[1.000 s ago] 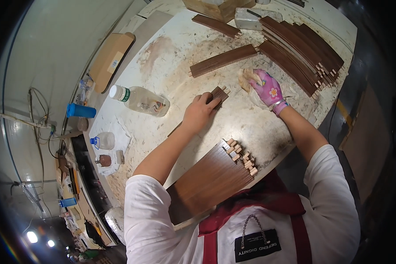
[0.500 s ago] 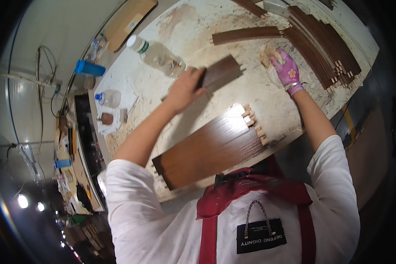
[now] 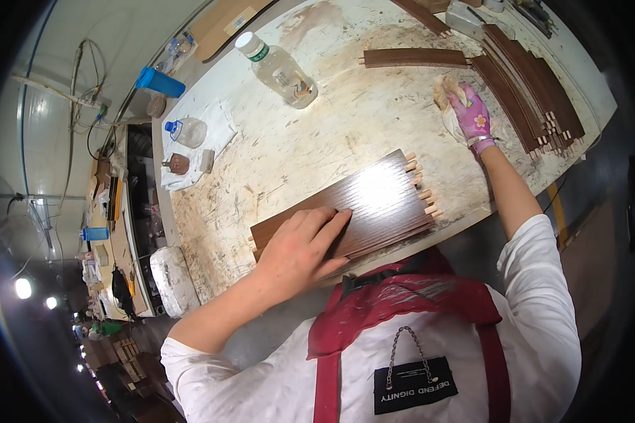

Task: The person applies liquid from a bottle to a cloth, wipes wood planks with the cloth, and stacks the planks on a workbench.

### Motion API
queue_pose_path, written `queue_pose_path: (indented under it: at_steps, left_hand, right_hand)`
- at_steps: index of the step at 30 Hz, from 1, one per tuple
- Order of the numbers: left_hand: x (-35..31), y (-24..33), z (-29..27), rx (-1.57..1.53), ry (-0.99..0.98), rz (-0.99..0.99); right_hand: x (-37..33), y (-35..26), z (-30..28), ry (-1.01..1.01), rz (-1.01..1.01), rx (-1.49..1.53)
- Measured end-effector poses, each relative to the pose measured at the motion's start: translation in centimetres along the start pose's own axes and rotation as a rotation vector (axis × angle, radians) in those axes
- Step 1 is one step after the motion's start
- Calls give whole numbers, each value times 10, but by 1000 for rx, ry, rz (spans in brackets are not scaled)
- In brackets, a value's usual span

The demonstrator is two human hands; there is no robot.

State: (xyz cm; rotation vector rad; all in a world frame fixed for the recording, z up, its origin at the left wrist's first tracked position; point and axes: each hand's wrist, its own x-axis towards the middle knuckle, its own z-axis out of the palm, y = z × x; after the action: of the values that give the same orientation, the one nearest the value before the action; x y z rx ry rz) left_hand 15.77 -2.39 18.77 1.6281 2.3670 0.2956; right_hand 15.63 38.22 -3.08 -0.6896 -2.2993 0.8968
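Several dark brown wooden slats (image 3: 381, 190) lie side by side near the table's front edge, with pale dowels (image 3: 425, 194) sticking out of their right ends. Across their left half rests my bare left hand (image 3: 300, 243), fingers stretched over the wood and the thumb apart at the near edge. Farther right, my right hand (image 3: 471, 120) wears a pink flowered glove and is closed on a crumpled tan rag (image 3: 444, 95). Just beyond it, another slat (image 3: 413, 58) lies crosswise by a fanned group of doweled slats (image 3: 533, 88).
A large clear bottle (image 3: 279, 74) with a white cap stands on the stained worktable (image 3: 261, 162). On a white cloth (image 3: 222, 134) at the left are a blue-capped bottle (image 3: 189, 132) and a small brown container (image 3: 179, 164). A clear plastic box (image 3: 464, 20) sits at the far right.
My left hand has come nearer, from holding a single slat beyond the group to lying on the group. That slat no longer shows apart. My right hand keeps the rag in nearly the same place.
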Motion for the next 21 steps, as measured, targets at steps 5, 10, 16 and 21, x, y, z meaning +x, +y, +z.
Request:
queue_pose_path:
  at_steps: [5,10,16,21]
  left_hand:
    - [46,-15,-31,48,117,71]
    - [188,-77,-16,-23,63,79]
    - [332,-205,92,126,245,3]
    - [347,-170,82,211,74,-176]
  right_hand:
    - [-2,1,-7,41,33,-61]
    - [-13,-6,-12,26,45,-22]
    - [-9,-20,-8,17,41,34]
    - [-10,-10,-12,52,77,47]
